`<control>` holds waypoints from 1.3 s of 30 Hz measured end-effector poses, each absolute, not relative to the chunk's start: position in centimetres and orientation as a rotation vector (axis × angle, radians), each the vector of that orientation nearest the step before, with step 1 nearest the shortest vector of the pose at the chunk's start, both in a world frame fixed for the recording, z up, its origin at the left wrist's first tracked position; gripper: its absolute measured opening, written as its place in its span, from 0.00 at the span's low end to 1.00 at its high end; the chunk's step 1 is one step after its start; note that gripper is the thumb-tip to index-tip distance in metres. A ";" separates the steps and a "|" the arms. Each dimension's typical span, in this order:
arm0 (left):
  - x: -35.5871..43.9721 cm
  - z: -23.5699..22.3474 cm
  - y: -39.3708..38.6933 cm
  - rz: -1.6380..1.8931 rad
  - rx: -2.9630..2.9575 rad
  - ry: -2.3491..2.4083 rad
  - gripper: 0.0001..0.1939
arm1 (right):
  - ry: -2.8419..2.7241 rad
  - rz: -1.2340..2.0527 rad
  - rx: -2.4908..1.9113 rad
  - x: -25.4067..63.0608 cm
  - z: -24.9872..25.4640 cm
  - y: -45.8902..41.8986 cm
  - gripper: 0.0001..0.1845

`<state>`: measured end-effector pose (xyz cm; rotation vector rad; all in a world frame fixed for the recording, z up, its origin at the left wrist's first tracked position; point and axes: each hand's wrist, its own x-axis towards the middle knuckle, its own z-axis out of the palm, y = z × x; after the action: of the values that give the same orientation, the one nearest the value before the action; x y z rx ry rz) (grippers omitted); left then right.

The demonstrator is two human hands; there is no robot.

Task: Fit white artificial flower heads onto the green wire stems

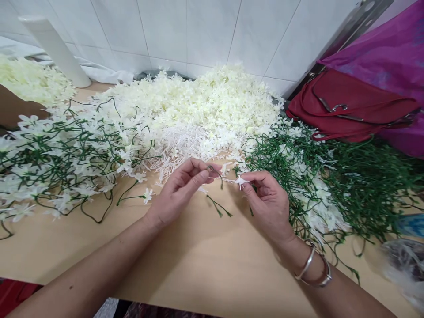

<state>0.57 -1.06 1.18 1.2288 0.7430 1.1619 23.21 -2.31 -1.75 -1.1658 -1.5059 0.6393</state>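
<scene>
Both of my hands are raised over the middle of the table point(198, 265). Pinched between the thumb and fingers of my left hand point(183, 187) is a thin green artificial stem point(217, 204), whose forked tips hang down. My right hand point(268, 198), with a silver bangle at the wrist, pinches a small white artificial flower point(241, 181). A thin white piece runs from that flower toward my left fingertips; where it ends is hidden by the fingers. Just behind my hands lies a pile of thin white sticks point(182, 141).
Pale yellow-white blossoms point(212, 97) are heaped against the tiled wall. Green-stemmed flowers point(73, 163) spread at left; green stems point(364, 185) pile up at right. A red handbag point(354, 101) and purple bag point(394, 57) stand back right, a white cylinder point(56, 53) back left.
</scene>
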 end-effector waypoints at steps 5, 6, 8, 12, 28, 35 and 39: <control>0.6 1.4 -1.3 1.001 1.538 0.805 0.09 | -1.498 0.675 -1.167 23.2 -1.6 -2.3 0.03; 0.6 1.3 -1.3 0.968 1.572 0.807 0.10 | -1.494 0.682 -1.163 23.1 -1.6 -2.3 0.02; 0.6 1.0 -1.3 0.920 1.589 0.799 0.10 | -1.487 0.694 -1.155 23.1 -1.5 -2.3 0.02; 0.7 0.6 -1.2 0.931 1.548 0.805 0.11 | -1.477 0.701 -1.143 23.0 -1.6 -2.4 0.03; 1.4 0.3 -1.0 1.122 1.102 0.734 0.09 | -1.528 1.075 -1.016 21.7 -0.5 -3.3 0.01; 1.5 0.6 -1.4 1.115 1.352 0.824 0.16 | -1.570 1.077 -1.035 22.2 -0.4 -3.4 0.01; 1.2 0.7 -1.4 1.037 1.784 0.936 0.05 | -1.749 1.079 -0.941 22.1 -0.9 -3.7 0.03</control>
<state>1.22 -1.40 0.75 1.7841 0.9358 1.0373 22.14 -3.69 -0.94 -0.9413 -1.7489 1.0787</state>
